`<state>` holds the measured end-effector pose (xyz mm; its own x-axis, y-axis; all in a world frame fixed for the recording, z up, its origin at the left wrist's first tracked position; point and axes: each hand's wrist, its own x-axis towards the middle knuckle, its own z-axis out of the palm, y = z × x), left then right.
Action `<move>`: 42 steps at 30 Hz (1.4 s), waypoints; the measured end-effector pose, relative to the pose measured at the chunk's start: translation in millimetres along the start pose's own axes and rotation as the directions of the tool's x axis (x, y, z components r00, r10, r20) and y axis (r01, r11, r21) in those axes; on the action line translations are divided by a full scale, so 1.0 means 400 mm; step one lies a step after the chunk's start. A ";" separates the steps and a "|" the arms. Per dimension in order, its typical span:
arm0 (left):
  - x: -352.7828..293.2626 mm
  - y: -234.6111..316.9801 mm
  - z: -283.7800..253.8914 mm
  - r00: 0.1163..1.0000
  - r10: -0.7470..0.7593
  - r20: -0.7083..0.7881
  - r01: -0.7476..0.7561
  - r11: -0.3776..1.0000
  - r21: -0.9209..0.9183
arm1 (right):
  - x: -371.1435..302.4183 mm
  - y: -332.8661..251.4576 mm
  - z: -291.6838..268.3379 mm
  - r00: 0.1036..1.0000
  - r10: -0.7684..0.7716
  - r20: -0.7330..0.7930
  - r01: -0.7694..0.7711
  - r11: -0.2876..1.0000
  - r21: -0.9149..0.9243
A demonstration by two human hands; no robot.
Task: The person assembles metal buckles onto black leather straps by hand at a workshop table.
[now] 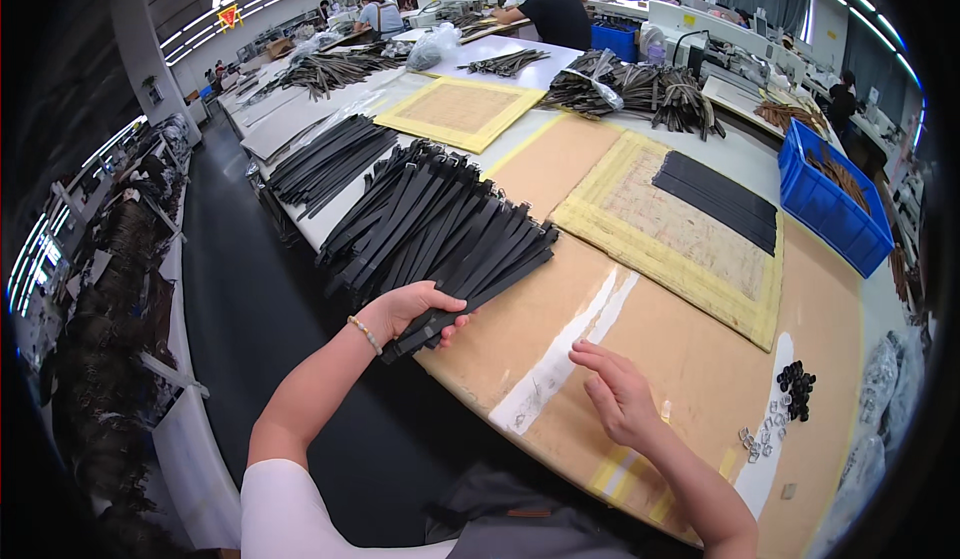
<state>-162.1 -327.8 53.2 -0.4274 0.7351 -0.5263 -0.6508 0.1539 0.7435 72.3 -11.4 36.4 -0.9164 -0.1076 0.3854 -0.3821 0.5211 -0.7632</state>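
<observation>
While black straps (497,265), clasped in the left hand (408,307), slant lengthwise away rightward, the uncurled right hand (619,397) hovers apart

The black straps (430,229) look smooth and leathery, the blue bin (828,211) glossy plastic, the nearer yellow-edged board (655,224) rough.

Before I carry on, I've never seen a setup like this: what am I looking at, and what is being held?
There's no machine: these are a person's bare hands. The one picture comes from a wide fisheye camera on the person's head, looking down, so straight edges bend. The left hand, with a beaded bracelet, grips the near ends of some black straps. The right hand appears empty, over the tan worktable. A larger strap heap lies beyond the left hand. Toward the right are a yellow-edged board bearing dark strips, small black pieces, small clear pieces and a blue bin.
</observation>
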 end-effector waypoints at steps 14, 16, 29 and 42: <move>0.008 -0.031 -0.056 0.976 -0.210 -0.048 0.203 0.971 -0.124 | 0.459 0.088 0.308 0.944 -0.301 -0.133 0.282 0.948 -0.147; -0.004 -0.041 -0.051 0.979 -0.202 -0.034 0.197 0.972 -0.131 | 0.467 0.060 0.328 0.975 -0.187 -0.117 0.204 0.966 0.159; -0.063 -0.037 -0.017 0.983 -0.146 -0.114 0.133 0.985 -0.114 | 0.435 0.077 0.374 0.961 -0.261 -0.090 0.274 0.946 0.175; -0.013 -0.001 -0.046 0.977 -0.137 -0.161 0.137 0.990 -0.008 | 0.506 0.175 0.378 0.991 -0.090 0.096 0.125 0.872 -0.473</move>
<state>-171.3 -343.9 47.8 -0.4299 0.5910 -0.6826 -0.7081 0.2484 0.6610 -157.8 -124.7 -17.6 -0.8856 -0.2343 0.4010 -0.3912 0.8417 -0.3721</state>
